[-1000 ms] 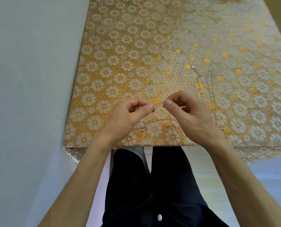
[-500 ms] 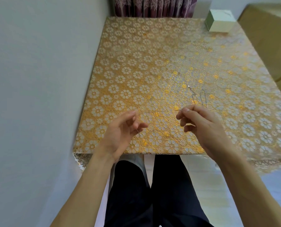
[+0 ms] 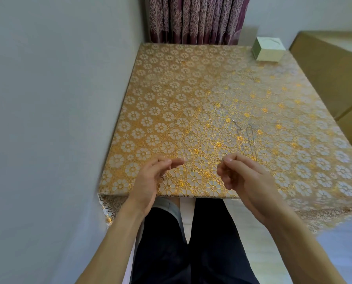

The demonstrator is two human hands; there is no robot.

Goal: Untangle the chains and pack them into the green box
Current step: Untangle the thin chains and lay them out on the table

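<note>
We're mid-untangle: right hand pinches what looks like a thin chain end at thumb and forefinger, left hand half-curled with fingers apart, maybe a small clasp in it, grip unclear. Laid-out chains rest on the gold floral tablecloth just beyond the right hand; green box sits closed, far right corner, well apart. Next we'd free this strand, then fetch and open the box

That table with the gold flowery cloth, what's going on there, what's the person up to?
A person sits at the table with both hands raised over its near edge. The right hand pinches the end of a thin chain that trails away across the cloth; the left hand is half curled with something small and silvery at its fingers, too tiny to identify. The green box sits closed at the far right corner, so nothing looks packed yet.
</note>
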